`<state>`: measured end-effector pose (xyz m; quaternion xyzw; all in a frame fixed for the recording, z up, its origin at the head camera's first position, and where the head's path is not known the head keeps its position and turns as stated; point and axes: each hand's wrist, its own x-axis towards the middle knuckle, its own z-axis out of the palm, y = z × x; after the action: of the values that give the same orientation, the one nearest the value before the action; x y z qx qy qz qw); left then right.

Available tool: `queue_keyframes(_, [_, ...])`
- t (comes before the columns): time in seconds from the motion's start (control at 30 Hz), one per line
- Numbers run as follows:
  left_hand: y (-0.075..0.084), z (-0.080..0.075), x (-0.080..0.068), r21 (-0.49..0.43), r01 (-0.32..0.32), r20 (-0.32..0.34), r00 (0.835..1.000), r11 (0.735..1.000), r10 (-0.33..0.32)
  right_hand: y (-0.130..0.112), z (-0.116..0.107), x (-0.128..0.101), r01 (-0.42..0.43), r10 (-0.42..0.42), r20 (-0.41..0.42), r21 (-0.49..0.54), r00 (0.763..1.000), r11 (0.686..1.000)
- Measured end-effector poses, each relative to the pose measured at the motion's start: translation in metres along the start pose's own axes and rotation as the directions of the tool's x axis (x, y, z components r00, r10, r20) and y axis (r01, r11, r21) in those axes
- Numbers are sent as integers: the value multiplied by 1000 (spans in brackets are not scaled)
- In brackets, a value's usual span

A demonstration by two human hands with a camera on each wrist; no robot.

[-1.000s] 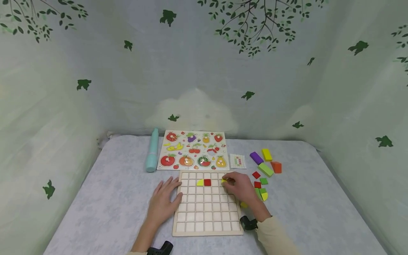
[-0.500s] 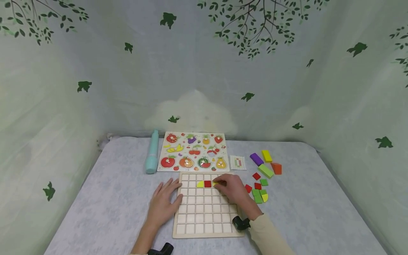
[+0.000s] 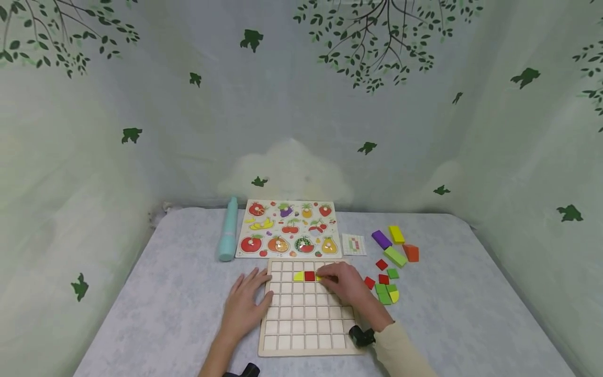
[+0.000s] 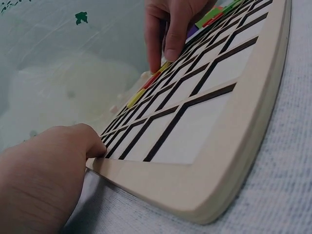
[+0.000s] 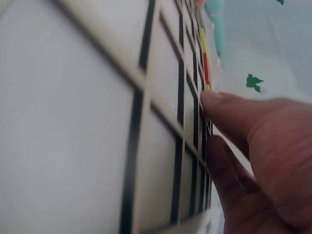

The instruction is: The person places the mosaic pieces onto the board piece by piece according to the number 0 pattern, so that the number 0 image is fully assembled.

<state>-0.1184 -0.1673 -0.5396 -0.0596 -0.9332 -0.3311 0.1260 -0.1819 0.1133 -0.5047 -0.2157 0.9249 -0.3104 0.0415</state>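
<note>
A wooden grid board (image 3: 298, 328) lies flat on the table. In its second row sit a yellow quarter-round tile (image 3: 299, 276) and a red square tile (image 3: 309, 276), side by side. My right hand (image 3: 346, 284) pinches a small yellow tile (image 3: 319, 277) with thumb and fingertips, at the cell just right of the red square; the fingers hide most of it. The left wrist view has the right hand (image 4: 173, 24) over that same row. My left hand (image 3: 246, 303) rests on the board's left edge, fingers spread and thumb touching the frame.
Right of the board lie loose red tiles (image 3: 381, 265), green tiles (image 3: 393, 273), a purple block (image 3: 381, 239), a yellow block (image 3: 397, 234) and an orange block (image 3: 411, 253). Behind stand a fruit puzzle board (image 3: 268, 251), a pattern card (image 3: 354, 244) and a teal bottle (image 3: 228, 230).
My right hand has moved left along the second row with the yellow tile, from near the board's right side to beside the red square. The left hand stays at the board's edge.
</note>
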Motion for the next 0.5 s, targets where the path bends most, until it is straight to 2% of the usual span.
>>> queue_keyframes(0.1, [0,1,0,7,6,8,1000,1000,-6,2,-4,-4,44,-44,5,-26,999,999])
queue_keyframes(0.2, [1,0,0,20,4,4,1000,1000,-4,5,-12,-7,33,-34,-21,-42,999,999])
queue_keyframes(0.33, [0,-1,1,28,6,-7,1000,1000,-6,10,-25,-13,-44,40,-60,-57,997,997])
queue_keyframes(0.5, [0,1,-1,23,18,12,1000,1000,-18,25,-38,-26,-116,110,-89,-56,990,992])
